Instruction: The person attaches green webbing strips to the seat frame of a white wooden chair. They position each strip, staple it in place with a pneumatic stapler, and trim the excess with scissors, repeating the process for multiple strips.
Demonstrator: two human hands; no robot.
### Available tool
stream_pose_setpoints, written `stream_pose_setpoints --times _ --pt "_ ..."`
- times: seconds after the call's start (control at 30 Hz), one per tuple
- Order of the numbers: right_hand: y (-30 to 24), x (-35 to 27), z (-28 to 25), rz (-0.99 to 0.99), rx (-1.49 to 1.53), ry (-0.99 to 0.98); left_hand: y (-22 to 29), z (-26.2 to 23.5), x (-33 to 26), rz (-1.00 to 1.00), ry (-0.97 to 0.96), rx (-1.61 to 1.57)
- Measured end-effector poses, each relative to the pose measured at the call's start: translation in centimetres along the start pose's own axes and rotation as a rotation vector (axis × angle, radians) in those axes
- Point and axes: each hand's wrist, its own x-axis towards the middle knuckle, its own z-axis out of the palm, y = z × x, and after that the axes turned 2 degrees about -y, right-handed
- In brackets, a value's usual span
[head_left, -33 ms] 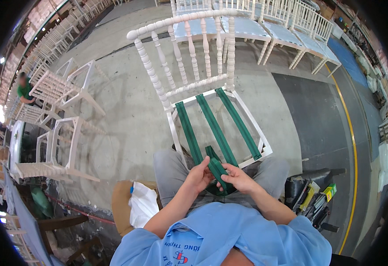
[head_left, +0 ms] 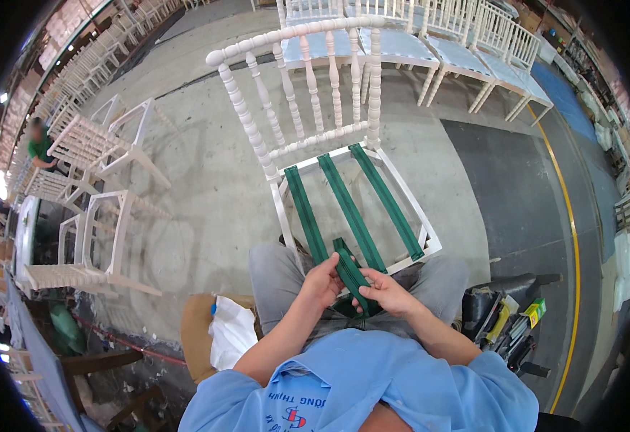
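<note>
In front of me stands a white chair (head_left: 280,216) with turned spindles in its back and an open seat frame. Three green webbing straps (head_left: 348,212) run from the back rail toward the front rail, side by side with gaps between them. Over my lap, my left hand (head_left: 320,285) pinches a folded length of green webbing (head_left: 352,273). The same webbing is gripped by my right hand (head_left: 389,294), its thumb on top. More webbing hangs below both hands, partly hidden by them.
A black case with tools (head_left: 511,320) lies to my right. At my left are a brown seat (head_left: 197,338) and a white cloth or bag (head_left: 231,333). Unfinished chair frames (head_left: 106,237) stand farther left, near a person in green (head_left: 40,144). Padded white chairs (head_left: 398,47) line the back.
</note>
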Motion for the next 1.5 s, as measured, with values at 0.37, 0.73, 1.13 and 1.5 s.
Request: stream_pose_setpoints --times 0.37,0.73,1.13,1.5 --pt "-4.2 5.2 -2.4 -0.397 -0.435 0.316 1.2 5.2 -0.1 0.229 0.048 0.452" --pt "-6.2 6.1 -0.4 -0.652 -0.632 0.399 2.5 5.1 -0.4 0.344 0.132 0.331" --pt "-8.5 9.2 -2.0 -0.74 -1.019 0.357 5.5 5.6 1.8 0.482 0.121 0.439" --pt "-11.9 17.3 -6.2 -0.562 -1.091 0.271 10.1 4.0 8.7 1.022 0.27 1.37"
